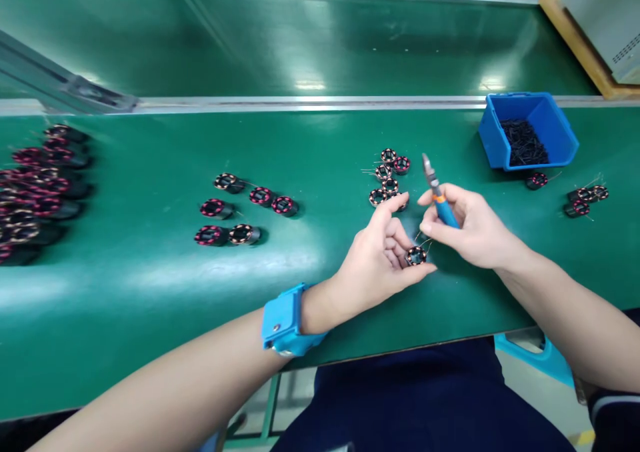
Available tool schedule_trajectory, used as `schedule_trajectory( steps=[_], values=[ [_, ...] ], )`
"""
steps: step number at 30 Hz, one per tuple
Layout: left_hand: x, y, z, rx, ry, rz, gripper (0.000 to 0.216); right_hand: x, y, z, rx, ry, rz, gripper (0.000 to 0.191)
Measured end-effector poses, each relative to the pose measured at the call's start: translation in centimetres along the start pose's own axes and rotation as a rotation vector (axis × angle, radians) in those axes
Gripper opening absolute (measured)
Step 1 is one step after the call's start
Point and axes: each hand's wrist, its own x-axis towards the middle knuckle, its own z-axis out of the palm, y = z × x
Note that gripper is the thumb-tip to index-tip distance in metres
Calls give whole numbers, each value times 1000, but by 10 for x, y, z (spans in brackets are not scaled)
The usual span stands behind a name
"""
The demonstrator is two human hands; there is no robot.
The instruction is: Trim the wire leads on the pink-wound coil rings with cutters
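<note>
My left hand point(377, 259), with a blue band on its wrist, holds a small round motor stator point(415, 257) wound with copper wire between thumb and fingers. Thin wire ends stick up from it toward my right hand point(465, 225). That hand is closed round the blue handle of a pair of cutting pliers point(444, 205), whose metal jaws point up and away from the stator. Whether the right fingertips touch the wires I cannot tell. Just beyond my left fingers stands a small cluster of stators point(389, 185), partly covered by the hand.
A blue bin point(530, 132) of short black pieces stands at the back right, with a few stators point(583, 199) near it. Several more stators point(243, 233) stand left of centre. A large group point(45, 192) fills the far left. A metal rail point(310, 103) runs behind.
</note>
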Motion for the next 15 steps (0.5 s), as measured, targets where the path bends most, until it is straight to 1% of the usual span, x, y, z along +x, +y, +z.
schedule_trajectory(
  steps=[2, 3, 6, 8, 9, 12, 15],
  values=[
    [0, 1, -1, -10, 15, -22, 90, 0, -2, -9, 35, 53, 8, 30],
    [0, 1, -1, -12, 25, -28, 90, -2, -3, -13, 36, 47, 31, 31],
    [0, 1, -2, -21, 55, -25, 88, -6, -5, -16, -9, -72, 128, 37],
    [0, 1, -2, -24, 64, -16, 86, -8, -5, -12, -44, -130, 141, 35],
    [0, 1, -2, -18, 71, -11, 85, -8, -5, -9, -54, -132, 128, 33],
    [2, 0, -1, 24, 103, 1, 84, -6, -4, -7, -54, -51, 83, 29],
    [3, -2, -3, 114, 144, 41, 83, -4, -3, -14, -39, 59, 68, 32]
  ],
)
